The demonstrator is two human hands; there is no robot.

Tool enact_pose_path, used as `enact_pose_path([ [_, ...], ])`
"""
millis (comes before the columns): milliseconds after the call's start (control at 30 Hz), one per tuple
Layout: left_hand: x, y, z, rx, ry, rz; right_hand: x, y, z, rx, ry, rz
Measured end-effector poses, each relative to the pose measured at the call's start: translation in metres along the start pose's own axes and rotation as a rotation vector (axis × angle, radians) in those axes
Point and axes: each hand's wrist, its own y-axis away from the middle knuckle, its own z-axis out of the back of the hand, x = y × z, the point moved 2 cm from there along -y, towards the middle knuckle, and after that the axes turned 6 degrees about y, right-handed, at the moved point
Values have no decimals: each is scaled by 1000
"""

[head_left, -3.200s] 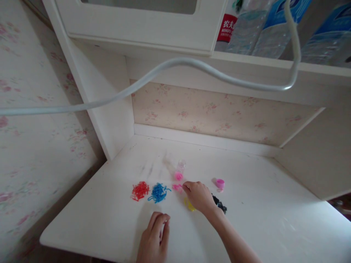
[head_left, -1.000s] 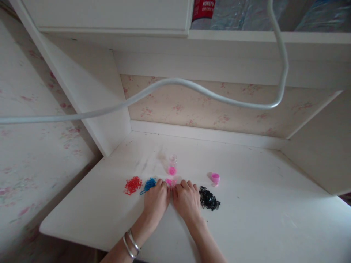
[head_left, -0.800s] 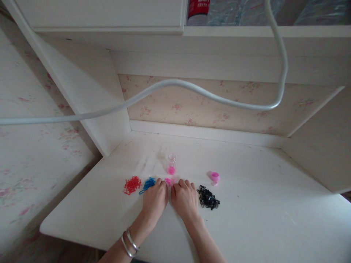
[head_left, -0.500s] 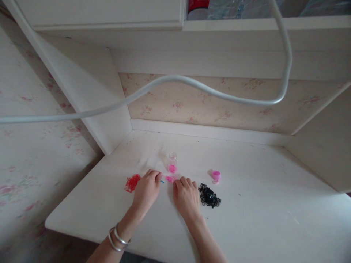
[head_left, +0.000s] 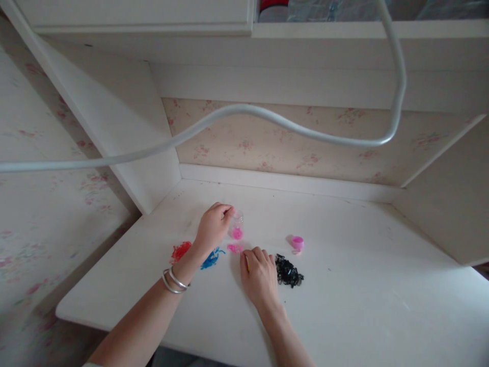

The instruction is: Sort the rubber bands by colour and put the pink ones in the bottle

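Note:
My left hand (head_left: 214, 228) is pinched at the mouth of a small clear jar (head_left: 240, 220); what its fingertips hold is too small to tell. Pink rubber bands (head_left: 237, 233) lie in the bottom of the jar. In front of it is a small pile of pink bands (head_left: 235, 248). My right hand (head_left: 260, 272) rests on the table beside that pile, fingers curled in, with a thin yellow piece showing at the thumb. Blue bands (head_left: 212, 259) and red bands (head_left: 181, 252) lie by my left forearm. Black bands (head_left: 288, 271) are heaped right of my right hand.
A pink cap (head_left: 297, 242) stands on the white table (head_left: 362, 285), to the right of the jar. A white cable (head_left: 244, 109) crosses the view in front of the shelf. Side panels and a papered back wall (head_left: 246, 142) enclose the table.
My left hand has moved up and forward from beside the pink pile to the jar's mouth, uncovering the blue bands. My right hand has stayed nearly in place; a yellow piece now shows there.

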Motion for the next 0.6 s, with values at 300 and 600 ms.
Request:
enact_pose_path([
  [300, 5, -10, -13, 47, -29, -9, -5, 0, 1, -35, -74, -60],
  [600, 7, 9, 5, -22, 29, 48, -10, -1, 0, -81, -192, -108],
])
